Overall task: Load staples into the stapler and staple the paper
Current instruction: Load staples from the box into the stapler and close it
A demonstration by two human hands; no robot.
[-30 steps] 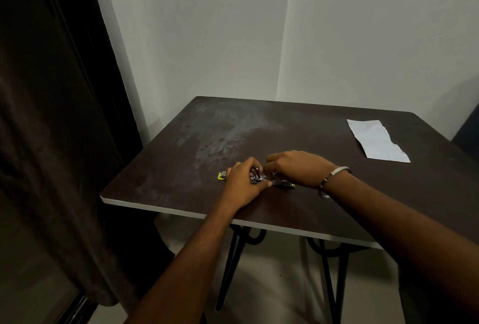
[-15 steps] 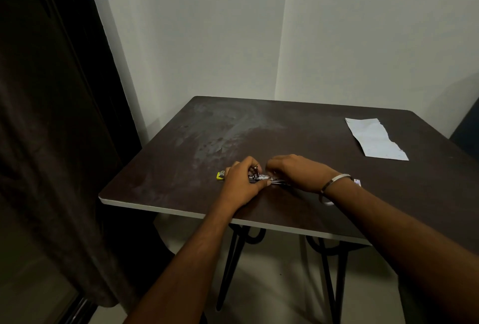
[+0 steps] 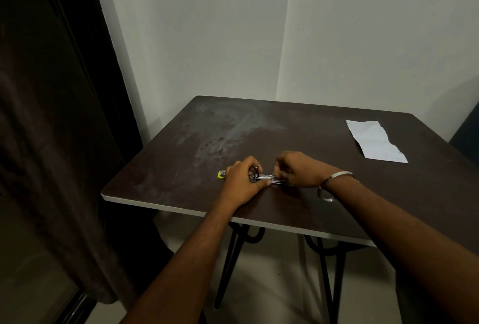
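Observation:
A small metal stapler [image 3: 265, 176] lies opened on the dark table [image 3: 324, 194] near its front edge, its yellow end [image 3: 222, 174] poking out to the left. My left hand [image 3: 242, 184] grips the stapler's left part. My right hand [image 3: 298, 169] pinches at the metal channel from the right; whether it holds staples I cannot tell. A white sheet of paper [image 3: 374, 140] lies flat at the table's far right, apart from both hands.
The table stands in a corner of white walls. A dark curtain [image 3: 51, 129] hangs close to its left side. Black metal legs [image 3: 230, 259] show under the front edge. A metal bangle [image 3: 334, 177] sits on my right wrist.
Both hands stay on the stapler at the same spot. My right hand has shifted slightly along the channel; the paper has not moved.

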